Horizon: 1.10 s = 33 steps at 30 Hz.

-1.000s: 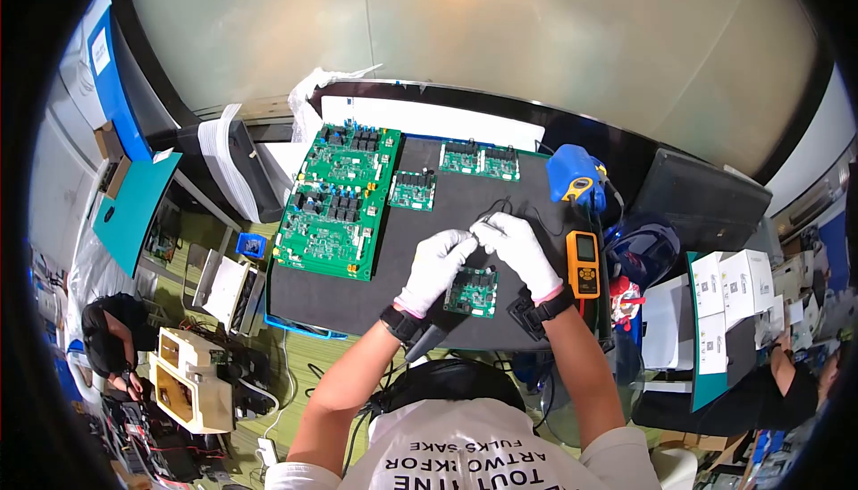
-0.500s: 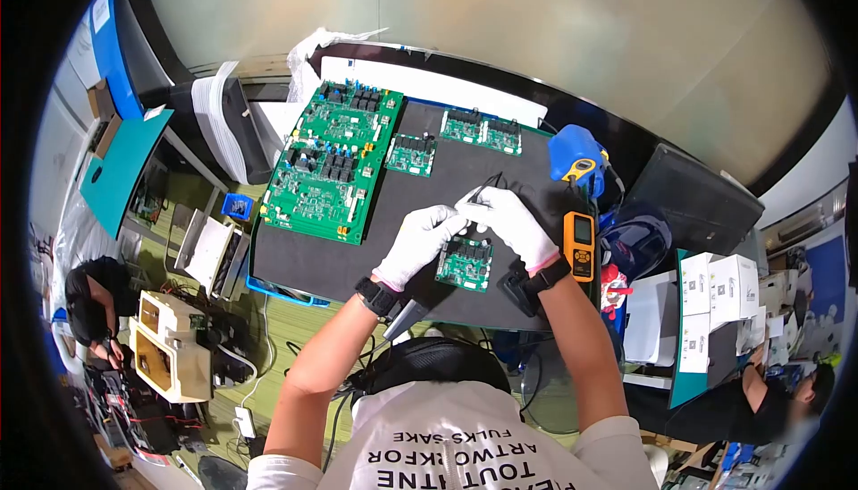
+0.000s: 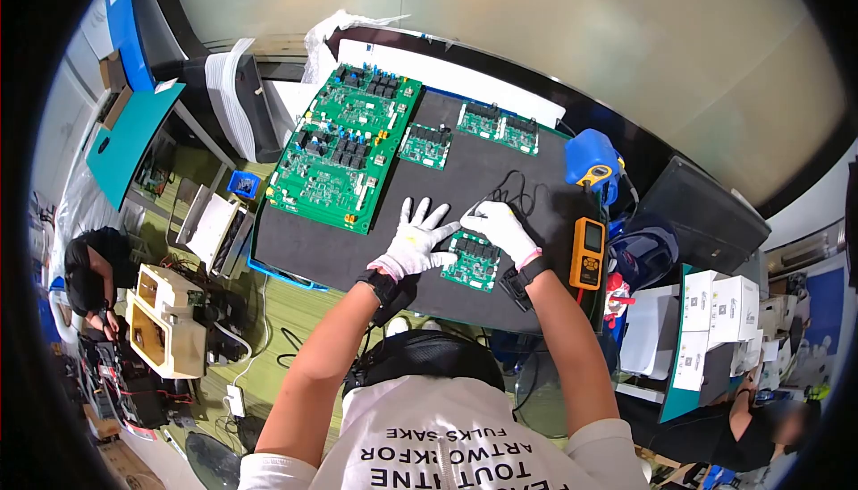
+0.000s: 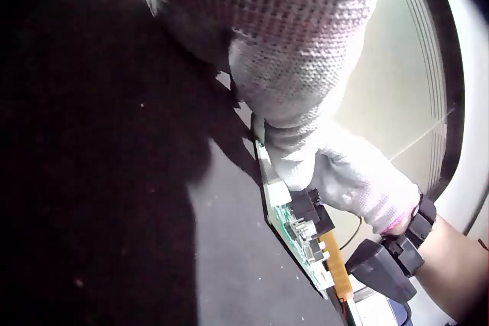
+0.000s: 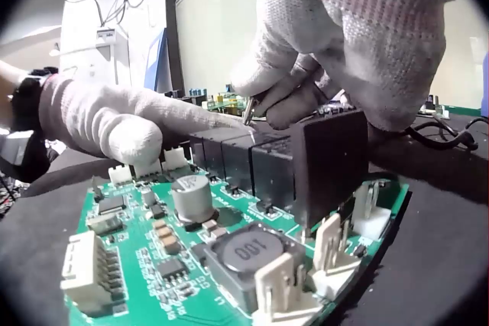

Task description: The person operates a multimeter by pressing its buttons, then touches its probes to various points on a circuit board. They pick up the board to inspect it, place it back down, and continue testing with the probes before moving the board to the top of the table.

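Risk: the metal probe tip (image 5: 248, 110) may slip off the relays (image 5: 252, 154) and bridge pins, as the small circuit board (image 3: 472, 260) lies loose on the black mat (image 3: 340, 253). Left hand (image 3: 416, 241): fingers spread straight, one fingertip on the board. Right hand (image 3: 499, 224): pinches the probe directly above the board.

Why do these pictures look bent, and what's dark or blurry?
Head view: fisheye bends the black mat and blackens the corners. Left wrist view: the left hand looms close, shadowing the mat. Right wrist view: circuit board, right hand, pinched probe sharp; background hazy.
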### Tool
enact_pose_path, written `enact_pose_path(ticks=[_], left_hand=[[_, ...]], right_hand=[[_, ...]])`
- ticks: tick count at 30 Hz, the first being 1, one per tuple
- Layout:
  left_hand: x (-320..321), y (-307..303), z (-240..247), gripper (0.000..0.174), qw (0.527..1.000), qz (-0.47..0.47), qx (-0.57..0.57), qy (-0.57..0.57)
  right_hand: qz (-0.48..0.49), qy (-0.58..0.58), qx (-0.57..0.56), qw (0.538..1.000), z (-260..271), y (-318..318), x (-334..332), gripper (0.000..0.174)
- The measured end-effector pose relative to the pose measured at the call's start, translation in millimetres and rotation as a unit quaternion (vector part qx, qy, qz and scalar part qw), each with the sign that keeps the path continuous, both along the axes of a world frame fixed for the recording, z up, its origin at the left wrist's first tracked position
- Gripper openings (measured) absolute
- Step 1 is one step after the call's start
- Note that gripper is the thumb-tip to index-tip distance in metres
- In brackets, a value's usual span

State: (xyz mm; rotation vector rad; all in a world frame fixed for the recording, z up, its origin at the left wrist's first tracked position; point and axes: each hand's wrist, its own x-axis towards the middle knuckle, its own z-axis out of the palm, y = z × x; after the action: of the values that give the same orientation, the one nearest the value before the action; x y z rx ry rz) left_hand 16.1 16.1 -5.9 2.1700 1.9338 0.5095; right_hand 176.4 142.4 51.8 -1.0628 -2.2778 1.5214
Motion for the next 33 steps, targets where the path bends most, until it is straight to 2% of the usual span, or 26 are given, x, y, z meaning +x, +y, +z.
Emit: enact_pose_path(ticks=[7,19,27,29,31,32,33], left_hand=[[-0.4,1.3,4.7,0.07,0.999,0.0,-0.037,0.01],[-0.1,1.6,6.6,0.071,0.999,0.001,-0.049,0.013],[0.3,1.4,7.0,0.07,0.999,0.0,-0.04,0.0],[0.4,1.3,4.6,0.07,1.0,0.003,-0.021,0.006],[-0.1,0.6,1.4,0.069,1.0,0.003,-0.003,0.008],[-0.3,0.7,0.1,0.068,1.0,0.003,0.008,0.009],[-0.7,0.0,2.2,0.068,1.0,0.002,0.009,0.002]], right_hand=[[0.0,-0.01,-0.04,0.999,0.2,3.0,5.7,0.021],[0.013,-0.004,-0.017,1.0,-3.8,3.3,5.6,0.022],[0.016,-0.019,-0.013,1.0,-6.8,4.5,6.0,0.027],[0.018,0.007,-0.008,1.0,-17.4,6.5,6.7,0.029],[0.058,-0.001,0.05,0.997,-22.4,10.7,7.3,0.022],[0.072,0.022,0.083,0.994,-26.2,11.7,7.4,0.023],[0.055,-0.002,0.043,0.998,-19.0,8.9,7.5,0.025]])
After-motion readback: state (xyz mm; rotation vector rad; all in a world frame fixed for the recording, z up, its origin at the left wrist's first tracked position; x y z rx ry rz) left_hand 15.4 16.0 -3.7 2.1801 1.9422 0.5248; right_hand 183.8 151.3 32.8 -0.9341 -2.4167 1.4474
